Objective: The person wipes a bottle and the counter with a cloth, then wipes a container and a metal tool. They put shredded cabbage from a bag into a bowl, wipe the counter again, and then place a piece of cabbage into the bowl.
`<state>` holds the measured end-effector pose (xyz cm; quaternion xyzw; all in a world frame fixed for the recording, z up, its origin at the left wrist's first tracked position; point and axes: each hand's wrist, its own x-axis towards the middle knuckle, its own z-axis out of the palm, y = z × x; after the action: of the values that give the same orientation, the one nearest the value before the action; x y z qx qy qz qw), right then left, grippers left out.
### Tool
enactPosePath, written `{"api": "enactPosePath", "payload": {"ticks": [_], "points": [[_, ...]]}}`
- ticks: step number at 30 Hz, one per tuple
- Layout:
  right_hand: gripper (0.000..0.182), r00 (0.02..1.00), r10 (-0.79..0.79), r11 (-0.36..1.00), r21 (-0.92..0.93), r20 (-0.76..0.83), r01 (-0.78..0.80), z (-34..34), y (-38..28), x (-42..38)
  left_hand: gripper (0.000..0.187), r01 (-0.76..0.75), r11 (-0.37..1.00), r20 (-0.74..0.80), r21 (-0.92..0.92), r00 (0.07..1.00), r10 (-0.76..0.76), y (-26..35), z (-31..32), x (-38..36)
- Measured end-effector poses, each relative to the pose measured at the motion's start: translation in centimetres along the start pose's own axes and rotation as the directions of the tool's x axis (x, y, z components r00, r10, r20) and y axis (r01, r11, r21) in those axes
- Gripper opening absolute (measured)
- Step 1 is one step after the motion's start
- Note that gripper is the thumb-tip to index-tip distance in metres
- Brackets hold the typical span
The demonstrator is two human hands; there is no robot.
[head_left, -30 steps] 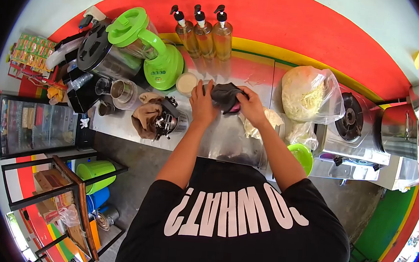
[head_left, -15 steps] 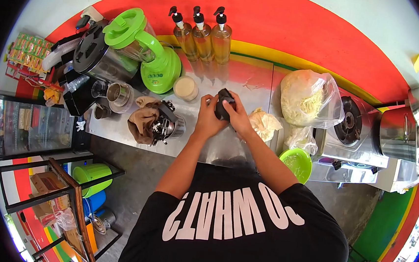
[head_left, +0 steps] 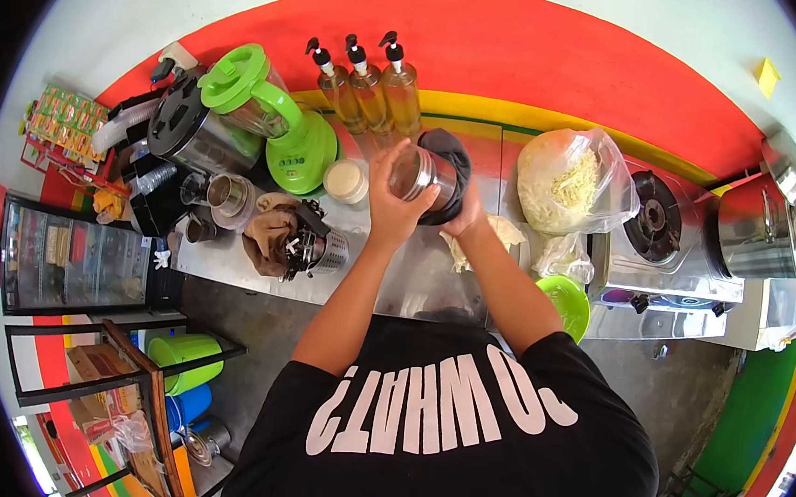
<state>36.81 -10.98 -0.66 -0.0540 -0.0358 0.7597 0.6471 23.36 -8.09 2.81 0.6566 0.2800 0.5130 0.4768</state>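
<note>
My left hand [head_left: 392,201] is closed around a clear, round jar [head_left: 413,171], tilted above the counter. A dark cloth [head_left: 456,164] wraps the jar's far and right sides. Behind it, my right hand [head_left: 466,215] grips the cloth, its fingers partly hidden. A small tub with a pale lid [head_left: 346,181] stands left of my left hand. Below my right forearm lies a cream-coloured cloth [head_left: 490,242], partly covered. On the left, a perforated metal holder [head_left: 332,251] with dark-handled utensils and a brown cloth [head_left: 270,238] rests on the counter.
Three pump bottles [head_left: 368,95] line the wall behind a green blender [head_left: 301,152]. To the right are a bag of shredded food [head_left: 562,182], a green bowl [head_left: 565,307], a gas stove [head_left: 665,241] and a large pot [head_left: 754,237]. A steel counter [head_left: 423,283] runs beneath.
Both hands have moved slightly away from me. A dark bundle was between them; now the clear jar shows in my left hand with the dark cloth spread around it. The view has shifted slightly.
</note>
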Motion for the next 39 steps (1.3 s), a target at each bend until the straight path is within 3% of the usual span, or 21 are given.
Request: {"api": "enactPosePath", "payload": {"ticks": [2, 5, 7, 9, 11, 13, 14, 15, 17, 21, 23, 25, 26, 28, 29, 31, 33, 35, 36, 38, 39], "points": [[0.045, 0.990, -0.083, 0.996, 0.016, -0.115, 0.086, 1.7, 1.7, -0.8, 0.079, -0.089, 0.994, -0.103, 0.057, 0.990, 0.095, 0.4, 1.0, 0.7], [0.047, 0.989, -0.081, 0.996, -0.053, -0.122, 0.075, 2.2, 1.8, -1.6, 0.073, -0.049, 0.976, -0.095, 0.213, 0.993, 0.070, 1.3, 0.8, 1.6], [0.044, 0.959, -0.208, 0.970, -0.170, -0.191, 0.176, 3.2, 1.8, -2.3, 0.076, -0.057, 0.953, -0.069, 0.299, 0.994, 0.081, 0.8, 0.2, 1.9], [0.040, 0.841, -0.482, 0.686, -0.703, -0.247, 0.186, 4.9, 1.8, -3.2, 0.079, 0.076, 0.963, 0.086, 0.260, 0.991, -0.101, 0.5, 0.0, 1.6], [0.041, 0.803, -0.554, 0.607, -0.767, -0.222, 0.207, 6.8, 0.7, -3.3, 0.084, -0.011, 0.923, 0.169, 0.385, 0.984, -0.059, 0.7, -0.2, 2.0], [0.042, 0.854, -0.502, 0.189, -0.981, -0.139, -0.048, 7.5, -1.7, -4.1, 0.090, -0.155, 0.859, 0.369, 0.488, 0.928, -0.042, 4.7, 0.4, 2.4], [0.041, 0.907, -0.376, 0.316, -0.946, -0.191, -0.068, 8.1, -2.7, -4.3, 0.098, -0.125, 0.882, 0.370, 0.455, 0.927, -0.060, 5.4, 0.6, 2.6], [0.041, 0.907, -0.378, 0.311, -0.948, -0.187, -0.066, 7.9, -3.7, -4.3, 0.098, -0.128, 0.883, 0.369, 0.452, 0.928, -0.054, 5.3, 0.8, 2.7], [0.038, 0.950, -0.204, 0.561, -0.824, -0.236, -0.085, 7.4, -5.1, -4.1, 0.100, -0.142, 0.970, 0.265, 0.196, 0.960, 0.087, 4.9, 1.2, 2.7], [0.037, 0.890, -0.328, 0.665, -0.746, -0.318, -0.022, 7.8, -5.0, -4.0, 0.098, 0.007, 0.999, 0.166, 0.036, 0.986, -0.013, 4.8, 2.3, 1.5], [0.038, 0.882, -0.352, 0.686, -0.727, -0.313, 0.016, 7.3, -5.4, -4.0, 0.099, 0.061, 0.998, 0.233, -0.006, 0.971, -0.058, 4.4, 1.9, 1.3], [0.039, 0.827, -0.358, 0.481, -0.845, -0.434, -0.234, 7.3, -5.7, -3.9, 0.104, -0.002, 0.950, 0.354, 0.311, 0.928, -0.114, 4.7, 1.3, 1.0], [0.039, 0.829, -0.352, 0.480, -0.844, -0.434, -0.239, 7.2, -5.4, -3.6, 0.104, 0.002, 0.949, 0.346, 0.314, 0.931, -0.116, 4.8, 1.5, 0.9], [0.057, 0.854, -0.497, -0.012, -0.983, -0.155, -0.186, 7.2, -3.4, -3.1, 0.086, 0.205, 0.898, 0.318, 0.389, 0.885, -0.340, 6.2, 2.4, 0.8], [0.068, 0.860, -0.511, -0.269, -0.952, 0.009, -0.150, 7.3, -2.6, -2.9, 0.086, 0.209, 0.896, 0.314, 0.391, 0.885, -0.343, 5.8, 2.2, 1.0], [0.072, 0.893, -0.435, -0.408, -0.909, 0.113, -0.083, 7.5, -0.9, -3.3, 0.076, 0.106, 0.960, 0.280, 0.259, 0.943, -0.180, 3.8, 1.7, 1.7], [0.066, 0.904, -0.322, -0.668, -0.744, 0.282, -0.006, 7.6, 0.5, -3.5, 0.069, 0.125, 0.981, 0.246, 0.148, 0.956, -0.159, 2.1, 0.8, 1.8], [0.061, 0.924, -0.299, -0.625, -0.781, 0.240, 0.001, 7.7, -0.2, -2.6, 0.078, -0.114, 0.942, 0.339, 0.314, 0.941, 0.001, 1.1, 0.1, 1.9], [0.056, 0.940, -0.279, -0.578, -0.816, 0.199, 0.001, 7.7, -0.8, -2.0, 0.078, -0.111, 0.943, 0.338, 0.314, 0.941, -0.002, 1.7, 0.3, 1.9], [0.052, 0.952, -0.261, -0.527, -0.850, 0.158, -0.004, 7.5, -2.7, -0.2, 0.091, 0.094, 0.907, 0.380, 0.410, 0.887, -0.263, 3.5, 1.1, 1.7], [0.048, 0.981, -0.182, -0.355, -0.935, 0.065, -0.004, 6.9, -4.1, 1.1, 0.091, 0.094, 0.907, 0.384, 0.411, 0.884, -0.266, 3.8, 1.2, 1.6]]}}
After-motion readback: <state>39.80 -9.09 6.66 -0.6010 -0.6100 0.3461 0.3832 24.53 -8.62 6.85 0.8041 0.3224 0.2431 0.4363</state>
